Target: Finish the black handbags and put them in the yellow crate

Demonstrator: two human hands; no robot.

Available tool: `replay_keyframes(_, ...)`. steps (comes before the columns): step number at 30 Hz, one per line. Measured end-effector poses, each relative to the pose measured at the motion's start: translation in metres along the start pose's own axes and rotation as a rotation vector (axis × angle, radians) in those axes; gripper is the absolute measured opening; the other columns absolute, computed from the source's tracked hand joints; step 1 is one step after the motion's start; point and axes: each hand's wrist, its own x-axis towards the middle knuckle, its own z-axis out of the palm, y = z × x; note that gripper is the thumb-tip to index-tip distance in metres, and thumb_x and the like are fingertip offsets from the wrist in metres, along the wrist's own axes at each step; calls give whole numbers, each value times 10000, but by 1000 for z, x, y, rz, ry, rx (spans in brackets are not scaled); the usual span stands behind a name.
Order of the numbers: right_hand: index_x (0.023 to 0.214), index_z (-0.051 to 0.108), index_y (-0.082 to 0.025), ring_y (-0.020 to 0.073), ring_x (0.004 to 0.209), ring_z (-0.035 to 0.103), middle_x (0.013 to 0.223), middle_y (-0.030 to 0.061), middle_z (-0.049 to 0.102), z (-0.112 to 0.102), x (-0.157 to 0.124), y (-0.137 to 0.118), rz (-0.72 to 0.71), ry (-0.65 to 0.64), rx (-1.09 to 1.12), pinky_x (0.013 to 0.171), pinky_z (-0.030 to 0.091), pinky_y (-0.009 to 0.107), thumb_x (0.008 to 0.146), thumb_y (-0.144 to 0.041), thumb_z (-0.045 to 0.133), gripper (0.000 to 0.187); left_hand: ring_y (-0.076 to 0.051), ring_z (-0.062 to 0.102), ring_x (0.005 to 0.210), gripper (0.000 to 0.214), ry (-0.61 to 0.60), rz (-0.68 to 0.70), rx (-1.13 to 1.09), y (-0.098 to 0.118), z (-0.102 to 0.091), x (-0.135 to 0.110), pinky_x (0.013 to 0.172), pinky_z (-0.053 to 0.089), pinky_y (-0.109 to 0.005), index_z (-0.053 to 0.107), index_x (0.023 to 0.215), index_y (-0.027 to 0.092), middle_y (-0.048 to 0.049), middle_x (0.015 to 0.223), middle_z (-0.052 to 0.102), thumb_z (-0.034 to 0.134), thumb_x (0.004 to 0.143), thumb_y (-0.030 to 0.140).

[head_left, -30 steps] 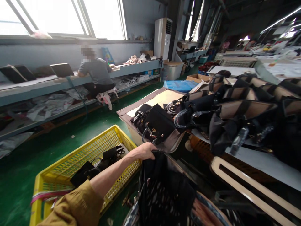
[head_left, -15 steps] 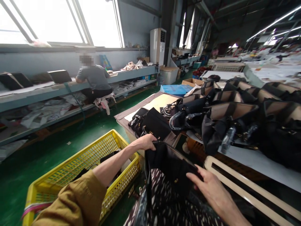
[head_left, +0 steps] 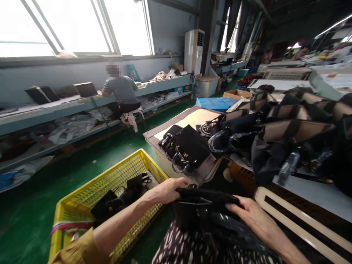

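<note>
A black handbag (head_left: 203, 211) lies on my lap over patterned black-and-white cloth. My left hand (head_left: 167, 190) grips the bag's left top edge, fingers curled over it. On the bag's right top edge rests my right hand (head_left: 249, 214), its fingers closed along the rim. Left of my knee, a yellow plastic crate (head_left: 82, 200) on the floor holds a few black bags (head_left: 118, 200). More black handbags (head_left: 188, 148) sit on a board just ahead.
A long table (head_left: 316, 192) at right carries several black and tan bags (head_left: 288, 128). A person (head_left: 122, 93) sits with their back to me at a grey bench (head_left: 55, 110) along the windows. The floor (head_left: 33, 205) is green. A white rail frame (head_left: 297, 216) lies near my right arm.
The bag has come down from upright to lying flatter on my lap. My right hand slid to its top edge; a second ago it was out of view. My view shifted slightly left.
</note>
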Motion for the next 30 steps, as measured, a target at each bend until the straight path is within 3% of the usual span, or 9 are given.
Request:
replay_keyframes(3,813,674,-178,217,748,594,767,15,677,-6,-4,9,10,-57,60,664,450,247,736,-426,509,307,-141,563,728,546,-95,96,-70,-5,-7,-7,606,405,-185,470,1192,248,25,857,638,544,659,159)
replay_keyframes(10,760,641,-181,184,729,549,736,5,640,-3,-5,16,62,-92,104,639,420,212,734,-389,544,231,-139,542,779,496,-108,231,-111,-12,-9,-3,666,401,-182,535,1132,230,29,882,608,569,646,137)
replay_keyframes(14,712,599,-158,105,520,431,589,-23,555,-3,-6,17,107,-125,101,482,323,196,739,-390,545,239,-141,560,818,468,-200,155,-192,-11,-11,4,697,417,-189,577,1080,216,31,894,621,502,637,86)
replay_keyframes(17,701,592,-157,118,569,460,624,-20,569,1,-10,10,95,-136,81,524,345,200,744,-397,532,251,-159,582,779,484,-259,36,-62,4,-16,12,649,430,-209,625,995,198,12,862,648,446,575,39)
replay_keyframes(21,674,576,-167,145,634,499,656,-17,597,6,-15,-4,97,-84,0,568,360,205,749,-414,504,267,-225,592,748,390,-100,-38,276,33,-11,18,601,428,-266,658,862,191,-52,787,646,453,551,75)
replay_keyframes(23,667,566,-172,140,612,484,623,-26,579,7,-18,-7,98,-69,-17,550,342,206,750,-410,497,261,-243,590,759,352,-11,-67,344,41,-1,17,611,425,-281,651,828,175,-78,780,639,464,544,84)
replay_keyframes(27,701,575,-170,128,597,462,629,-27,563,3,-21,3,104,-60,45,536,325,206,749,-391,497,240,-186,560,720,364,163,-68,235,32,17,13,616,397,-245,627,778,163,-47,704,604,415,511,35)
replay_keyframes(30,743,591,-154,112,563,430,638,-19,550,0,-21,13,133,-101,119,517,307,209,747,-376,497,240,-135,514,646,371,207,-10,107,17,20,10,578,362,-211,601,748,156,-6,634,552,370,495,14)
